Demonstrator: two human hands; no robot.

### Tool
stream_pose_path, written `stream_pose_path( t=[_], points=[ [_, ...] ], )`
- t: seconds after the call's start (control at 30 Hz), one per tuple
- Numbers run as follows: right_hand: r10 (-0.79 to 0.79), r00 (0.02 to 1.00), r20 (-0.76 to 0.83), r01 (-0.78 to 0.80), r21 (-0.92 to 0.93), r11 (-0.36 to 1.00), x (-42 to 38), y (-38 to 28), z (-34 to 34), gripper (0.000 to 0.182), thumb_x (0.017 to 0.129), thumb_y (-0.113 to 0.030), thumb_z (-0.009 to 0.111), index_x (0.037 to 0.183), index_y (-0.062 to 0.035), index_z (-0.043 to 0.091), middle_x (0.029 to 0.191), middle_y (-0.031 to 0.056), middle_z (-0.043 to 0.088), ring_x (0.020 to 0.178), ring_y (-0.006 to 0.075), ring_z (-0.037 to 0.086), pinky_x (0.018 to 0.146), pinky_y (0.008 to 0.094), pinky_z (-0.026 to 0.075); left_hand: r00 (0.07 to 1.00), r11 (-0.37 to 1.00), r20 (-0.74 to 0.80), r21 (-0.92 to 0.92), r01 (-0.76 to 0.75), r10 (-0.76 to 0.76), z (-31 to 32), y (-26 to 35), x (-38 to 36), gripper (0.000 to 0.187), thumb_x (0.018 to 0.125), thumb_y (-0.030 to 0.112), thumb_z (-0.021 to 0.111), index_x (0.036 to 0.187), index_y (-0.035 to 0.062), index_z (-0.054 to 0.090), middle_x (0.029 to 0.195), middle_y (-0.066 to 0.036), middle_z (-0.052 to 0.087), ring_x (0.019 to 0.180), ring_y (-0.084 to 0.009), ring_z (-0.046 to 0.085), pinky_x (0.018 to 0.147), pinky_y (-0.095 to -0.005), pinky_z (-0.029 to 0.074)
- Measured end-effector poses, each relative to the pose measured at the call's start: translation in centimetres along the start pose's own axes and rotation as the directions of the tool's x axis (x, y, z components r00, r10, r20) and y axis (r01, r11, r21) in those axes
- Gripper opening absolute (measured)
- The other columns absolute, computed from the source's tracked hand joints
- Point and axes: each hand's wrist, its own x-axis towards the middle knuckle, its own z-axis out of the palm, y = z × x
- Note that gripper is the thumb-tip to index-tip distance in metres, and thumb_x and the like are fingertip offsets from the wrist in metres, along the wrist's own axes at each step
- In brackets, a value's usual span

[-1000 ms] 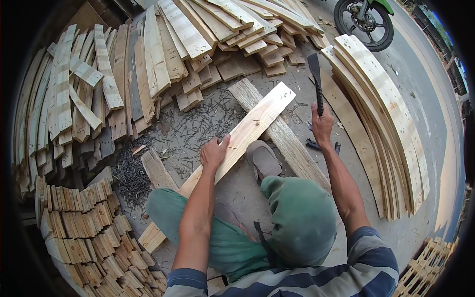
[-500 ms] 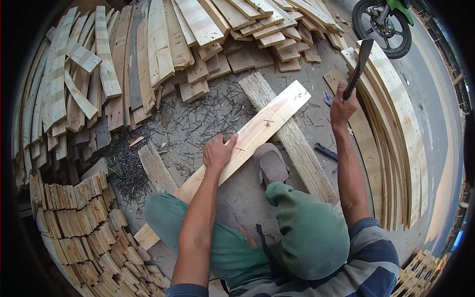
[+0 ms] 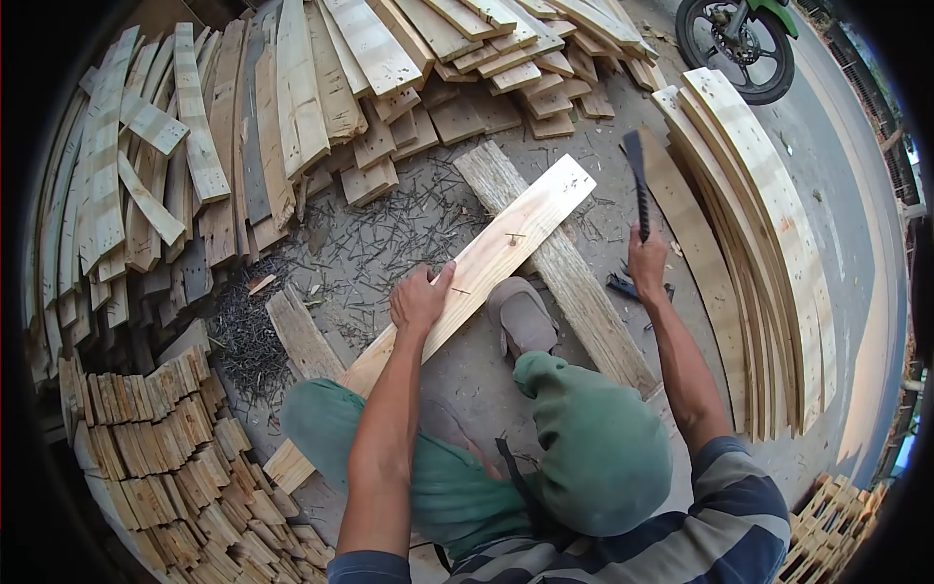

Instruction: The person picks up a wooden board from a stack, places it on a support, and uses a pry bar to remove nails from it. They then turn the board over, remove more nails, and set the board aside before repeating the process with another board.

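Note:
A pale wooden plank (image 3: 530, 222) lies slantwise across a weathered board (image 3: 593, 311), with nails sticking up from its face. My left hand (image 3: 420, 298) is closed over the plank's edge near its middle. On the right, my right hand (image 3: 649, 261) grips the ribbed shaft of a dark, flat-ended pry bar (image 3: 637, 170), held upright above the ground. A dark tool (image 3: 624, 286) lies on the ground just beside that hand, partly hidden by it. My shoe (image 3: 523, 316) rests on the ground between the plank and the board.
Loose nails (image 3: 365, 234) cover the ground, with a dense heap (image 3: 248, 336) at left. Stacked planks (image 3: 379, 49) fill the far side, and more (image 3: 769, 224) stand at right. Short wood pieces (image 3: 175, 457) are piled at lower left. A motorcycle wheel (image 3: 736, 49) is at upper right.
My right hand has come down and slightly left with the pry bar, which now tilts left at its tip. My left hand keeps its hold on the plank. The view has shifted slightly.

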Motion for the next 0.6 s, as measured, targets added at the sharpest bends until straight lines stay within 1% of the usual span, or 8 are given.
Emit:
stream_pose_path(
  t=[0.03,0.07,0.17,0.23,0.27,0.33,0.43,0.6],
  points=[
    [-0.102,0.962,0.253,0.155,-0.203,0.967,0.1,2.7,0.9,0.037,0.095,-0.033,0.061,0.089,0.0030,0.058,0.068,0.0234,0.061,0.061,0.0441,0.055,0.059,0.0462,0.045,1.000,1.000,-0.002,-0.012,0.001,-0.001,-0.1,0.0,-0.2,0.065,0.088,0.065,0.052,0.092,0.0032,0.069,0.085,-0.025,0.069,0.085,-0.0415,0.067,0.078,-0.0509,0.050],
    [-0.100,0.965,0.243,0.154,-0.214,0.965,-0.8,2.8,-0.1,0.037,0.095,-0.033,0.061,0.089,0.0030,0.058,0.068,0.0234,0.061,0.061,0.0441,0.055,0.059,0.0462,0.045,1.000,1.000,-0.009,-0.022,-0.006,0.006,-0.1,0.2,-0.1,0.064,0.087,0.065,0.052,0.092,0.0033,0.069,0.085,-0.025,0.069,0.085,-0.0415,0.067,0.078,-0.0508,0.050],
    [-0.106,0.985,0.138,0.120,-0.098,0.988,2.0,-1.1,0.6,0.037,0.095,-0.032,0.062,0.087,0.0041,0.058,0.069,0.0238,0.060,0.060,0.0441,0.050,0.058,0.0440,0.044,1.000,1.000,-0.008,0.009,-0.026,0.026,0.6,-0.4,0.9,0.064,0.087,0.065,0.052,0.092,0.0035,0.069,0.084,-0.025,0.069,0.084,-0.0418,0.067,0.078,-0.0510,0.050],
    [-0.001,1.000,-0.006,0.002,0.120,0.993,1.6,-4.0,-0.6,0.037,0.095,-0.031,0.063,0.080,0.0029,0.058,0.062,0.0160,0.058,0.054,0.0331,0.051,0.054,0.0402,0.042,1.000,0.999,0.015,0.032,0.008,-0.008,0.5,-0.3,-0.2,0.063,0.087,0.065,0.053,0.092,0.0038,0.069,0.082,-0.025,0.069,0.084,-0.0420,0.067,0.077,-0.0510,0.050],
    [0.003,1.000,-0.004,-0.002,0.121,0.993,2.7,-5.2,-0.7,0.037,0.095,-0.031,0.063,0.080,0.0029,0.058,0.062,0.0160,0.058,0.054,0.0331,0.051,0.054,0.0402,0.042,1.000,1.000,-0.001,0.004,0.003,-0.003,0.4,0.0,0.2,0.063,0.088,0.065,0.053,0.092,0.0037,0.069,0.082,-0.025,0.068,0.084,-0.0421,0.067,0.077,-0.0511,0.050],
    [0.066,0.979,-0.195,0.017,0.397,0.918,4.5,-7.1,-0.4,0.036,0.095,-0.027,0.065,0.072,-0.0002,0.055,0.057,0.0038,0.048,0.052,0.0147,0.044,0.050,0.0334,0.036,1.000,1.000,0.004,-0.008,0.002,-0.002,-0.4,0.7,0.4,0.063,0.088,0.064,0.052,0.093,0.0037,0.069,0.082,-0.025,0.068,0.083,-0.0423,0.067,0.077,-0.0516,0.050],
    [0.074,0.948,-0.309,0.113,0.548,0.829,7.3,-8.9,1.8,0.036,0.094,-0.023,0.068,0.068,-0.0028,0.052,0.058,-0.0031,0.040,0.057,0.0058,0.036,0.048,0.0287,0.031,1.000,1.000,-0.009,0.003,0.014,-0.014,-0.3,0.8,0.5,0.063,0.088,0.063,0.053,0.093,0.0021,0.069,0.083,-0.027,0.068,0.085,-0.0434,0.066,0.078,-0.0509,0.049],
    [-0.143,0.930,-0.339,0.282,0.408,0.868,9.0,-11.5,4.1,0.032,0.095,-0.023,0.066,0.073,-0.0019,0.054,0.056,0.0028,0.040,0.053,0.0088,0.037,0.048,0.0312,0.035,0.999,0.999,0.018,-0.013,0.030,-0.029,0.0,0.5,0.9,0.062,0.088,0.062,0.053,0.092,0.0030,0.069,0.083,-0.027,0.068,0.084,-0.0435,0.066,0.077,-0.0514,0.049]
  ],
)
